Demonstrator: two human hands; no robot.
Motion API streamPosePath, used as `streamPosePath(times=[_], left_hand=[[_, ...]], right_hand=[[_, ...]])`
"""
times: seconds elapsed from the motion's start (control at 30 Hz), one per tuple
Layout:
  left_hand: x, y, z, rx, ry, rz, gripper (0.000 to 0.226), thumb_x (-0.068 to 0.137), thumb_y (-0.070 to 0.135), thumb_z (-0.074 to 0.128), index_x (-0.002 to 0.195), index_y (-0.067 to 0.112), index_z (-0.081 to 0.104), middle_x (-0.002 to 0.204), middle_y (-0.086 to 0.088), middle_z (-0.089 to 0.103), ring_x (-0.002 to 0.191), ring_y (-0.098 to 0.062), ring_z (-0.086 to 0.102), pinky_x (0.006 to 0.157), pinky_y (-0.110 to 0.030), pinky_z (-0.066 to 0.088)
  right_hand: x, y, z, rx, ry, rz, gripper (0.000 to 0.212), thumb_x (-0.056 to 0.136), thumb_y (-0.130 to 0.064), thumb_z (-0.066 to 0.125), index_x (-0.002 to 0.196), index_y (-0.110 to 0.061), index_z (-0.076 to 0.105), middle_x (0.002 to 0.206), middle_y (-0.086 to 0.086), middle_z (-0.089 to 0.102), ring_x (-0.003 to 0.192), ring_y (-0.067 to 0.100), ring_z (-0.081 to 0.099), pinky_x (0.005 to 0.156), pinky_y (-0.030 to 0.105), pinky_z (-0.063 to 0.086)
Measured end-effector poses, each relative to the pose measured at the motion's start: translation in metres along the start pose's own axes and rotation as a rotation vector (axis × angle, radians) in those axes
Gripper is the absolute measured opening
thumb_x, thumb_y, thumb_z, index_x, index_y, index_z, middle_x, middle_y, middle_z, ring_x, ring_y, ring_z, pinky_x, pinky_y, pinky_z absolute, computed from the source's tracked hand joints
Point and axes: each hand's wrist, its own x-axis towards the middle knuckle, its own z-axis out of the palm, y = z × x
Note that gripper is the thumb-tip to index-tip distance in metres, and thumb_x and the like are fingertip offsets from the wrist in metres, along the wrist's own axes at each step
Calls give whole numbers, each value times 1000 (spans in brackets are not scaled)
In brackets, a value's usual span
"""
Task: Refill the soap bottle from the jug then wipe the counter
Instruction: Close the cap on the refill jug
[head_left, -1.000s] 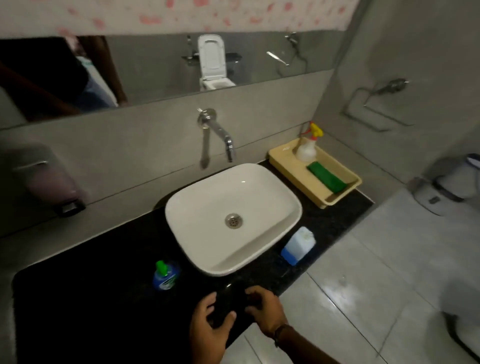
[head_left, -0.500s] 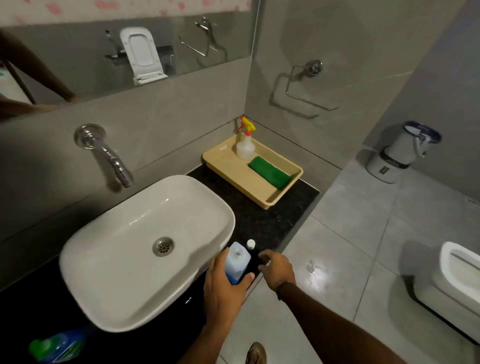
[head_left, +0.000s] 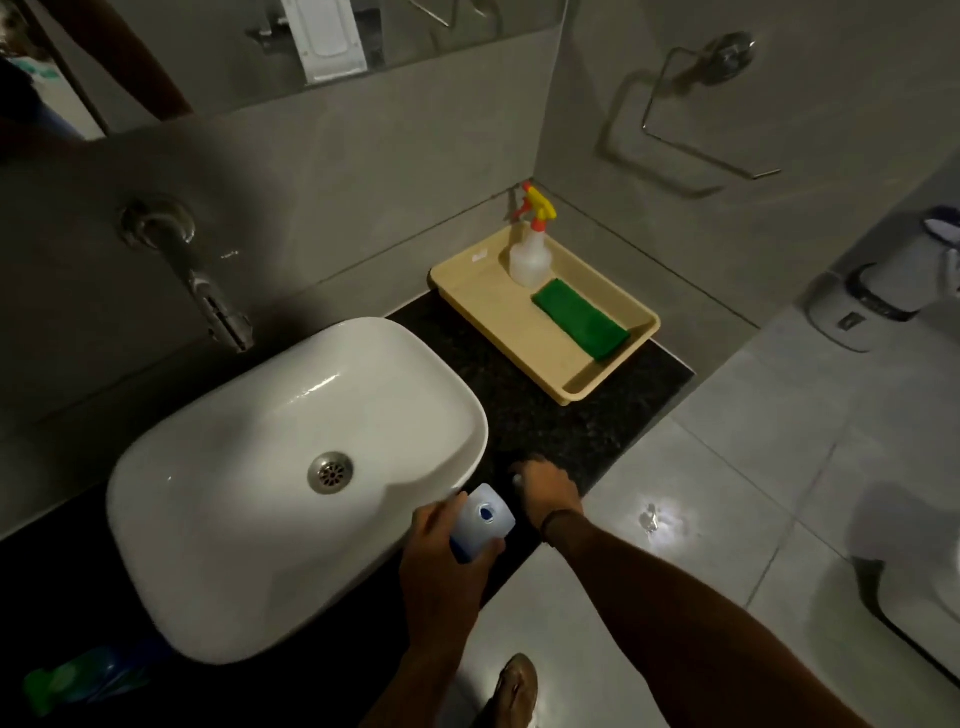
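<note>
Fingers (head_left: 441, 519) of the left hand (head_left: 441, 566) were wrapped around the jug (head_left: 480, 519), held over the dark surface (head_left: 545, 415) at the basin's (head_left: 291, 467) right front corner. Right hand (head_left: 548, 493) rested palm-down on the surface just beside it, its fingers curled over something small and white; whether they gripped it could not be told. Soap bottle (head_left: 78, 675), green-capped and blurred, sat left of the basin. 1 tray (head_left: 519, 332) held a spray bottle (head_left: 530, 249) and green cloth (head_left: 579, 318).
</note>
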Motion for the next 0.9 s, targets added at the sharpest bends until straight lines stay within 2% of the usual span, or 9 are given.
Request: streamPosePath(times=[0.17, 0.3, 0.43, 0.63, 0.9], left_hand=[[-1, -2, -3, -67, 8, -23, 71, 61, 33, 92, 127, 37, 65, 119, 22, 58, 110, -6, 63, 88, -25, 53], [-4, -4, -7, -102, 33, 7, 67, 64, 32, 93, 126, 32, 67, 123, 12, 64, 111, -13, 66, 86, -36, 59], [-8, -1, -10, -69, 36, 13, 69, 64, 36, 94, 127, 33, 66, 125, 9, 66, 112, -17, 66, 85, -36, 58], [-8, -3, -9, -104, 60, 4, 68, 59, 36, 98, 121, 29, 71, 119, 2, 71, 105, -25, 70, 79, -38, 58], [-10, -2, -6, -85, 64, 1, 70, 57, 37, 99, 121, 28, 71, 118, 0, 71, 102, -26, 72, 75, -40, 59]], right_hand=[[-22, -9, -28, 115, 45, -8, 33, 94, -25, 63, 126, -26, 68, 130, 6, 67, 119, 30, 63, 101, 40, 51], [-58, -25, -70, 171, 62, -152, 33, 85, -27, 78, 117, -27, 71, 105, -10, 68, 96, 10, 64, 91, 35, 55], [-96, -49, -95, 103, 73, -317, 30, 86, -26, 78, 115, -29, 72, 110, -13, 68, 91, 3, 61, 80, 20, 54], [-114, -79, -88, -115, 20, -362, 30, 84, -23, 77, 114, -26, 73, 120, -6, 69, 104, 14, 64, 88, 34, 56], [-113, -85, -80, -247, -5, -357, 35, 86, -20, 77, 120, -27, 71, 126, -5, 68, 112, 16, 63, 93, 36, 55]])
